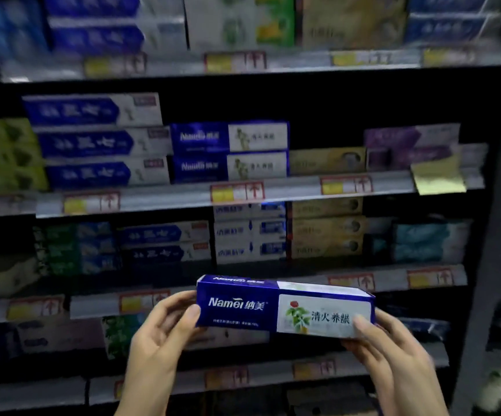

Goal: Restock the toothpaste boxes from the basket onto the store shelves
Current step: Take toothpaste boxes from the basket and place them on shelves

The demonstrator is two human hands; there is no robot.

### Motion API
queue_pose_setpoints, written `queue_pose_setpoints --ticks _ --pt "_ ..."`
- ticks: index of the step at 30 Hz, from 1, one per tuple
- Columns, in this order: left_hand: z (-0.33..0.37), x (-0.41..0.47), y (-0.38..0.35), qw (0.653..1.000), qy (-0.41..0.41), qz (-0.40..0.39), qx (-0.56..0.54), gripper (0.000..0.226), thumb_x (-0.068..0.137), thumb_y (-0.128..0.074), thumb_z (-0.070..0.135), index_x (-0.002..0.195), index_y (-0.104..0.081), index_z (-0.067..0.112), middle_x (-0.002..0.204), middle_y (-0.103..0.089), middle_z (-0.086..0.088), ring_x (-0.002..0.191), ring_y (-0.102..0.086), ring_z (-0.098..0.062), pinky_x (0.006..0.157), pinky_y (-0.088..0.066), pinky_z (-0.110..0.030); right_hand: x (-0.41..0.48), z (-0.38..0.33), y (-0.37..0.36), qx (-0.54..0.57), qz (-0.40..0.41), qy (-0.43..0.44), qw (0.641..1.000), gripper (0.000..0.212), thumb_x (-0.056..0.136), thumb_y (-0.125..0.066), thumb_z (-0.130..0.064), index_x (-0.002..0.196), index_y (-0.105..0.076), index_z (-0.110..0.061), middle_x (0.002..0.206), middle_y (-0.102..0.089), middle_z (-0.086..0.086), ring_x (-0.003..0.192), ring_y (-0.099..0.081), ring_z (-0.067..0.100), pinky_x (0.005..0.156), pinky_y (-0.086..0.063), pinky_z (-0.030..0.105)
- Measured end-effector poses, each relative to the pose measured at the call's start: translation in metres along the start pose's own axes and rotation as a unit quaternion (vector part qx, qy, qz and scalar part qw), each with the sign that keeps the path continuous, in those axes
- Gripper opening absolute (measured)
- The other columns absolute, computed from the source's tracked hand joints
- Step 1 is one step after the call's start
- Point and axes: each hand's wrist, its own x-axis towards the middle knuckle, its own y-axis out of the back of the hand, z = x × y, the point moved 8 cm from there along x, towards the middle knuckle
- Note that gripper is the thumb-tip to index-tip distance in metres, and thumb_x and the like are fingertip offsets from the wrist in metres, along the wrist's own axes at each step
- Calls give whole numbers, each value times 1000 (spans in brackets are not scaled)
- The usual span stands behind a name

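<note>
A blue and white Namei toothpaste box (pixel 273 307) is held level in front of the shelves. My left hand (pixel 159 340) grips its blue left end, thumb on the front face. My right hand (pixel 393 349) grips its white right end the same way. Two matching Namei boxes (pixel 229 151) are stacked on the middle shelf above, with dark open space over them. The basket is out of view.
Several shelves (pixel 303 190) carry stacked toothpaste boxes in blue, green, yellow, purple and teal, with red and yellow price tags along their edges. A yellow note (pixel 438 175) hangs on the middle shelf's right end. A grey upright post (pixel 495 205) bounds the right side.
</note>
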Motion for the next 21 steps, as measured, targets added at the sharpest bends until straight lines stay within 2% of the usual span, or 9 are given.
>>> queue_pose_setpoints --ticks 1,4,5,7,9,12,16,19,21 --pt "15 6 -3 1000 -19 1 13 35 78 -74 35 110 -74 21 105 -80 -2 104 -74 -24 88 -56 -41 4 -15 -9 -9 -13 24 1000 68 47 -95 -28 108 -73 -9 111 -76 22 93 -75 29 60 -61 24" --pt "64 25 -12 997 -63 17 36 32 81 -69 37 109 -75 22 101 -80 2 95 -76 -17 86 -56 -36 17 -70 -47 -55 -50 112 991 94 27 -102 -59 108 -77 -17 107 -79 8 100 -76 20 71 -62 25" --pt "81 33 -15 996 -77 24 40 29 84 -68 38 108 -75 23 100 -80 4 93 -76 -15 86 -56 -35 21 -88 -62 -64 -68 133 987 95 29 -100 -63 110 -77 -20 108 -79 5 102 -75 19 76 -62 28" --pt "114 50 -20 991 -116 39 50 24 89 -67 38 108 -75 26 99 -80 8 93 -76 -11 88 -57 -36 25 -122 -94 -74 -109 165 977 73 52 -95 -49 115 -75 -21 110 -79 0 105 -75 16 88 -60 33" --pt "147 66 -24 983 -166 51 63 22 93 -67 35 112 -75 27 101 -79 12 96 -75 -8 89 -57 -35 33 -151 -123 -96 -138 208 964 46 74 -83 -36 118 -73 -25 107 -79 -7 102 -74 9 91 -55 31" --pt "186 96 -32 969 -221 64 89 17 98 -67 27 113 -76 30 99 -78 20 94 -73 0 84 -56 -22 51 -178 -159 -118 -145 258 948 28 91 -75 -29 118 -69 -35 98 -80 -14 91 -74 1 79 -53 22" --pt "223 142 -39 953 -254 93 137 14 97 -72 21 103 -78 32 85 -75 29 87 -69 12 70 -50 -3 87 -194 -197 -136 -151 299 932 22 94 -72 -29 112 -66 -40 85 -77 -21 70 -67 -10 58 -50 11" --pt "238 170 -42 944 -262 122 161 13 96 -74 20 106 -81 23 88 -78 18 83 -73 -2 70 -57 -13 111 -196 -218 -143 -144 322 925 25 96 -71 -28 120 -67 -35 97 -74 -17 82 -69 -8 60 -52 11" --pt "245 184 -42 937 -267 143 173 16 96 -74 21 110 -81 18 94 -78 10 87 -73 -9 69 -54 -17 124 -194 -232 -160 -144 334 917 19 99 -69 -26 116 -67 -35 96 -73 -15 80 -70 -8 58 -54 13"
